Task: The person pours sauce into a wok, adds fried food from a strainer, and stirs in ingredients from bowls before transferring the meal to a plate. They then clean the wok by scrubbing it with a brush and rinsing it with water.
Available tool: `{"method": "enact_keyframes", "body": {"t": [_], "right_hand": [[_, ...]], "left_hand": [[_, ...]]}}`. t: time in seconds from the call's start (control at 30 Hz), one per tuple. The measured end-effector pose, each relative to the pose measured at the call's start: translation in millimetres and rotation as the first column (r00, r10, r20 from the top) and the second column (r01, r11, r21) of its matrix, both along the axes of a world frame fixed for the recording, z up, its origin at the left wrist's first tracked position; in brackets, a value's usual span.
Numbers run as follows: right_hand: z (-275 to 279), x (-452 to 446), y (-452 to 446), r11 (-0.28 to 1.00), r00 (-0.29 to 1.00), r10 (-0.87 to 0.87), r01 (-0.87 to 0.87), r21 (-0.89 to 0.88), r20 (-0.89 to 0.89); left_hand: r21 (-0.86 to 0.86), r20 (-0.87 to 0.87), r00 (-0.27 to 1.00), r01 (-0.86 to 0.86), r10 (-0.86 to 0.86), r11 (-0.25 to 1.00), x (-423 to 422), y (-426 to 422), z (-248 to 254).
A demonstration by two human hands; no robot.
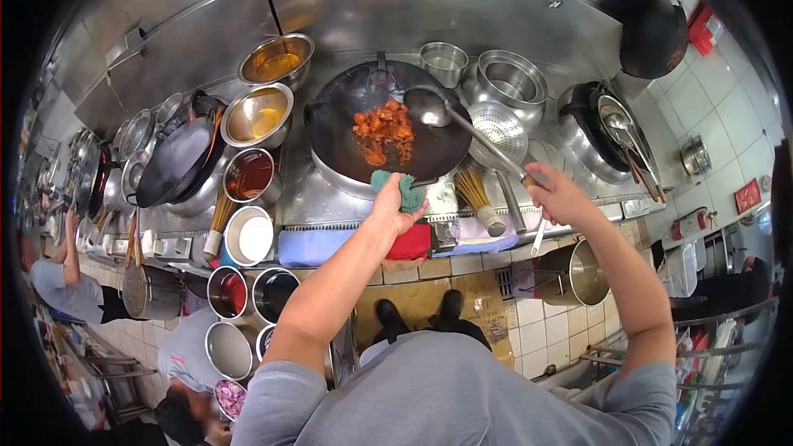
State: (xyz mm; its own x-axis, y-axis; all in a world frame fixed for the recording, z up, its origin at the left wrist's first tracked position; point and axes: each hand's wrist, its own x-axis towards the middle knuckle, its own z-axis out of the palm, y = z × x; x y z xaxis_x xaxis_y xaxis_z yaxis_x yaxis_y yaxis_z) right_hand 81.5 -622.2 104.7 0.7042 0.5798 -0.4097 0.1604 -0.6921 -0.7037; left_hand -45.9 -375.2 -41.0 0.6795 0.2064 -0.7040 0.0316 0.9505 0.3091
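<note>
A large black wok [330, 128] sits on the stove, with a heap of reddish-orange, sauce-coated food pieces [384, 125] in its middle. At the wok's near rim, my left hand [396, 205] is closed round a folded green cloth [398, 189]; the cloth hides what part of the wok it grips. My right hand [560, 195] is wrapped round the wooden end of a long metal ladle [489, 145]. The ladle's bowl [429, 107] rests in or just over the wok, right of the food.
Metal bowls of yellowish liquid [258, 116] and a pot of dark red sauce [252, 176] stand left of the wok. To its right are a perforated strainer [498, 134], a bamboo brush [479, 198] and stacked steel pots [512, 78]. Co-workers [70, 281] are at the left.
</note>
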Motion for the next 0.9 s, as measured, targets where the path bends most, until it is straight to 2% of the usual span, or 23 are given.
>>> {"method": "enact_keyframes", "body": {"t": [0.03, 0.07, 0.1, 0.13, 0.17, 0.2, 0.27, 0.3, 0.33, 0.37, 0.4, 0.43, 0.47, 0.5, 0.53, 0.6, 0.63, 0.73, 0.8, 0.83, 0.9], "right_hand": [[1, 5, 2, 0.999, 0.997, -0.035, 0.036, 0.008, -0.067], [4, 3, 5, 0.999, 0.997, -0.037, 0.037, 0.009, -0.062], [9, -1, 13, 0.994, 0.986, -0.101, 0.104, 0.016, -0.136], [12, -5, 21, 0.985, 0.964, -0.163, 0.171, 0.021, -0.209], [13, -8, 27, 0.980, 0.945, -0.175, 0.196, 0.047, -0.276], [12, -9, 31, 0.979, 0.946, -0.178, 0.199, 0.052, -0.271], [11, -9, 40, 0.946, 0.790, -0.177, 0.301, 0.120, -0.586], [15, -16, 43, 0.928, 0.725, -0.128, 0.328, 0.176, -0.677], [18, -20, 45, 0.928, 0.732, -0.125, 0.325, 0.181, -0.670], [19, -24, 47, 0.889, 0.592, -0.078, 0.406, 0.213, -0.802], [18, -26, 46, 0.842, 0.427, -0.013, 0.492, 0.220, -0.904], [9, -23, 47, 0.823, 0.316, 0.008, 0.537, 0.186, -0.949], [2, -23, 47, 0.822, 0.314, 0.012, 0.538, 0.188, -0.949], [-5, -25, 46, 0.811, 0.281, 0.030, 0.555, 0.188, -0.959], [-9, -27, 47, 0.800, 0.252, 0.053, 0.568, 0.192, -0.966], [-10, -33, 44, 0.799, 0.281, 0.047, 0.565, 0.205, -0.958], [-5, -34, 41, 0.797, 0.304, 0.074, 0.554, 0.239, -0.950], [8, -47, 34, 0.781, 0.349, 0.112, 0.548, 0.300, -0.930], [16, -69, 36, 0.880, 0.732, -0.008, 0.329, 0.343, -0.681], [6, -81, 31, 0.911, 0.841, -0.053, 0.262, 0.319, -0.538], [-41, -96, 19, 0.917, 0.835, -0.046, 0.254, 0.309, -0.548]], "left_hand": [[0.065, -0.031, 0.999, 0.012, -0.010, 0.998, 5, 0, -7], [0.131, -0.063, 0.998, 0.025, -0.017, 0.991, 8, 0, -11], [0.249, -0.090, 0.996, 0.006, 0.017, 0.968, 5, -10, -8], [0.324, -0.044, 0.999, -0.007, 0.022, 0.946, 3, -16, -30], [0.461, -0.047, 0.996, -0.043, 0.073, 0.886, 0, -27, -51], [0.589, -0.041, 0.991, -0.077, 0.124, 0.805, -4, -38, -75], [0.817, -0.068, 0.974, -0.070, 0.216, 0.572, -7, -49, -149], [0.819, -0.056, 0.974, -0.080, 0.218, 0.568, -9, -52, -133], [0.683, -0.068, 0.975, -0.109, 0.212, 0.722, -13, -56, -118], [0.517, -0.082, 0.976, -0.132, 0.202, 0.846, -18, -60, -99], [0.516, -0.083, 0.976, -0.132, 0.203, 0.847, -19, -60, -84], [0.395, -0.047, 0.985, -0.135, 0.166, 0.909, -18, -54, -69], [0.270, -0.003, 0.991, -0.130, 0.136, 0.954, -16, -47, -55], [0.114, -0.050, 0.989, -0.134, 0.140, 0.984, -15, -39, -44], [0.121, -0.043, 0.988, -0.140, 0.147, 0.983, -19, -37, -35], [-0.148, 0.047, 0.990, -0.126, 0.134, 0.981, -28, -36, -9], [-0.131, 0.068, 0.989, -0.125, 0.135, 0.983, -31, -39, 8], [-0.122, 0.048, 0.987, -0.149, 0.155, 0.981, -21, -31, -11], [-0.102, 0.104, 0.987, -0.112, 0.123, 0.988, -17, -23, -32], [-0.100, 0.070, 0.991, -0.109, 0.116, 0.989, -19, -23, -38], [-0.107, 0.040, 0.996, -0.072, 0.077, 0.992, -30, -23, -48]]}}
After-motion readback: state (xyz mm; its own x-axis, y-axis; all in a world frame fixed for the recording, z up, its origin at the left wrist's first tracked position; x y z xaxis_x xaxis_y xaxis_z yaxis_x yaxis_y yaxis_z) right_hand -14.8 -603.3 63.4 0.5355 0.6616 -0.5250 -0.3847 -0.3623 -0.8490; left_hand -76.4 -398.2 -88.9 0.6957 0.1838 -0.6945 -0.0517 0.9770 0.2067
